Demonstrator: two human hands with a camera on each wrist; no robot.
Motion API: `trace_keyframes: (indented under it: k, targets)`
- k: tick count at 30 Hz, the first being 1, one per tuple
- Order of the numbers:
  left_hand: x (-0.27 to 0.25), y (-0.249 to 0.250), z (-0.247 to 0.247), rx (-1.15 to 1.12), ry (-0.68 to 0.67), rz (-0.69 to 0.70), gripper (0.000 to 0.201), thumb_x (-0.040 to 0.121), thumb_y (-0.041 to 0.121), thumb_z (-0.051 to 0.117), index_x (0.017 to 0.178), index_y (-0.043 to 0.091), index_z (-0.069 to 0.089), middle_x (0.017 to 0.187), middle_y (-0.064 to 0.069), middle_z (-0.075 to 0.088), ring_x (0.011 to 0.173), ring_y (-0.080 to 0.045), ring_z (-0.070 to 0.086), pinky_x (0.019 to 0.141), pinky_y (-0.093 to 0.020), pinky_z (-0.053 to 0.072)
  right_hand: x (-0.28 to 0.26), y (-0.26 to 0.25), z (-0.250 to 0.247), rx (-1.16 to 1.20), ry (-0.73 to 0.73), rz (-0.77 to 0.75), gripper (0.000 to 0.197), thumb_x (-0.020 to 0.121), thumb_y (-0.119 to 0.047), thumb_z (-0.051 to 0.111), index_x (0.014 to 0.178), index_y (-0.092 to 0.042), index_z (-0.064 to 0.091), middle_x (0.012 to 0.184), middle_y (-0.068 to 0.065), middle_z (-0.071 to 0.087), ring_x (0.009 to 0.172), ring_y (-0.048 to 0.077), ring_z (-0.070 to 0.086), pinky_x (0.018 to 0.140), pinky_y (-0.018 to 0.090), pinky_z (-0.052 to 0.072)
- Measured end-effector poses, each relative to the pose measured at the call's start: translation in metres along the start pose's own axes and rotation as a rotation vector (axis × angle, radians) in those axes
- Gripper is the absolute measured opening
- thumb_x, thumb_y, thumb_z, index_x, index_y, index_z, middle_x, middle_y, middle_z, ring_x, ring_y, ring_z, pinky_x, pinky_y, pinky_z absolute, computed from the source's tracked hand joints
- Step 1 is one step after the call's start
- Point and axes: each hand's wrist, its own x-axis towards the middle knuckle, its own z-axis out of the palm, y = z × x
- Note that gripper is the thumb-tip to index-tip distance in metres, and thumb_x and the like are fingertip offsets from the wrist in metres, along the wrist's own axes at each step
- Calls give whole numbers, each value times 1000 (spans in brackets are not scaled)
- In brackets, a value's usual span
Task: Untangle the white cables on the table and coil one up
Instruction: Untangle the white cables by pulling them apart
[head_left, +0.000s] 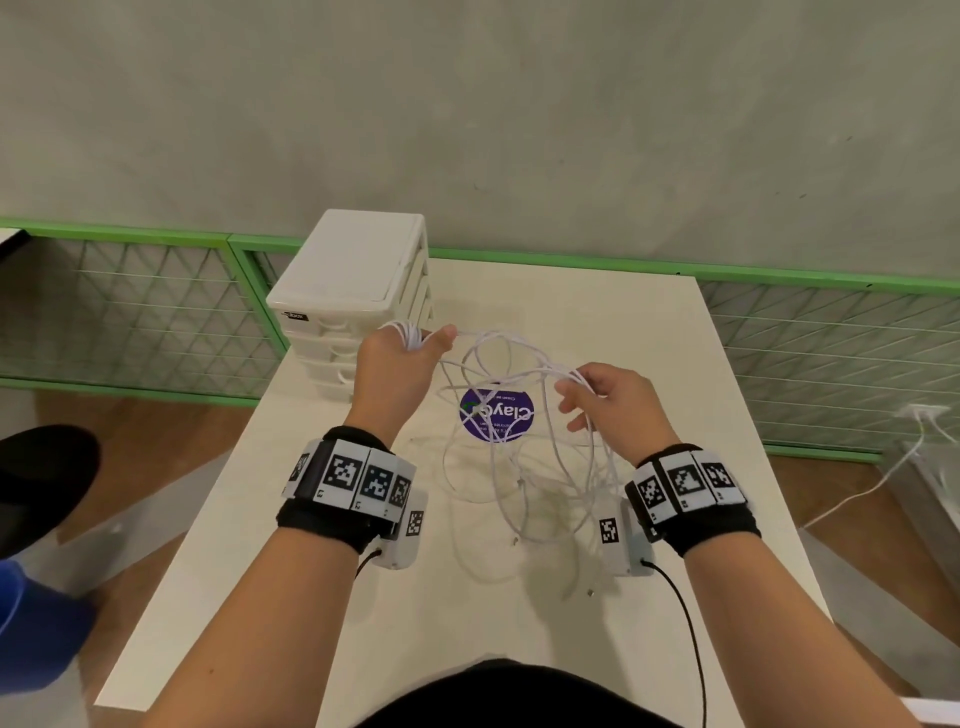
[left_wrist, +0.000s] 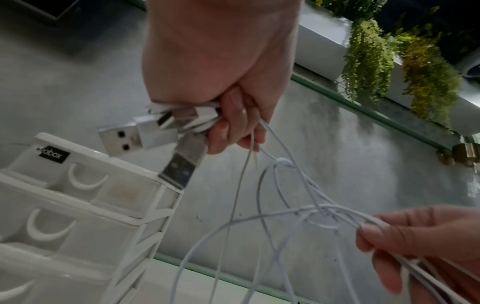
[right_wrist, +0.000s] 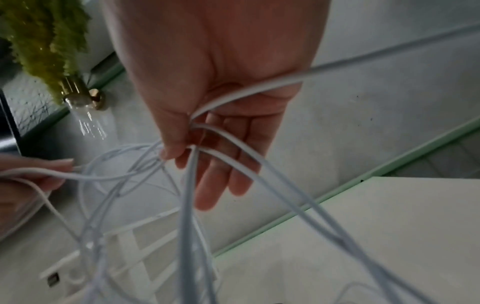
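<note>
Several thin white cables (head_left: 519, 457) hang in a tangle between my two raised hands, their lower loops lying on the white table (head_left: 363, 597). My left hand (head_left: 400, 358) grips a bunch of cable ends; in the left wrist view two silver USB plugs (left_wrist: 130, 137) stick out of that fist (left_wrist: 228, 115). A small knot (left_wrist: 283, 162) sits in the strands below it. My right hand (head_left: 608, 400) pinches several strands between thumb and fingers (right_wrist: 182, 152), its other fingers loosely extended. More cable (right_wrist: 298, 205) drapes across that palm.
A white plastic drawer unit (head_left: 353, 291) stands at the table's far left corner, close to my left hand. A round purple sticker (head_left: 498, 413) lies on the table under the cables. Green-framed mesh panels (head_left: 130, 312) run behind the table. Another white cord (head_left: 883, 478) trails on the floor at right.
</note>
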Motion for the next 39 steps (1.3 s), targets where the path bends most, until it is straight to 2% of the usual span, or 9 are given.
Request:
trace_keyframes:
  k: [4,8,14,18,21,24,31,36,39]
  targets:
    - [-7,6,4,9,-110,-6,61,79,55,69,79,-5,56,63,-8,39,51,-20,41,39,-23,33,4,-10,-1,30,41,-74,25,89,-25,63,64,-21,61,55,-4,53,45,13,49,53,21,42]
    - [-9,7,6,64,-204,-4,41,70,41,82,87,7,66,55,4,50,32,-1,44,34,-11,31,2,-25,-4,208,-58,-79,22,91,-19,59,76,-6,68,56,0,36,46,8,30,46,13,30]
    - [-19,7,20,128,-378,45,28,73,31,83,89,12,70,65,2,64,35,4,48,37,-13,34,-4,-45,-8,388,-118,-107,29,97,-16,47,75,-7,63,49,-6,32,45,9,22,45,18,19]
    - [-23,5,28,123,-273,31,38,81,22,76,59,11,46,50,3,41,30,-1,38,33,-12,28,-2,-46,-6,286,-103,-138,24,94,-21,54,75,-12,65,49,-11,40,45,5,33,48,13,30]
    - [-14,4,14,73,-168,-1,36,82,23,73,64,1,51,52,1,38,40,-11,37,39,-23,32,4,-28,-15,87,-105,-129,5,81,-14,72,83,-12,67,60,-12,59,54,-3,49,58,9,40]
    - [-5,2,0,59,-71,0,37,81,24,71,82,-11,61,59,-7,40,50,-18,36,45,-28,30,8,-3,-24,-106,-98,-59,7,75,-17,76,79,-18,70,72,4,67,65,8,53,66,22,41]
    - [3,3,-19,34,39,-56,22,80,17,69,66,4,58,51,-3,35,47,-19,35,46,-27,30,8,23,-30,-190,21,14,28,81,-23,71,108,-29,69,106,-4,60,96,12,57,87,24,41]
    - [10,3,-23,39,74,-41,38,77,11,68,52,11,39,53,-2,32,49,-17,29,49,-26,25,3,19,-41,-68,-31,84,14,73,-25,79,84,-23,72,66,-2,64,50,6,54,54,14,42]
    - [13,1,-25,58,70,-35,35,77,13,68,56,9,41,55,-2,33,49,-15,29,45,-23,26,3,19,-43,4,-68,92,8,78,-15,74,84,-13,70,68,-5,68,58,3,59,54,14,44]
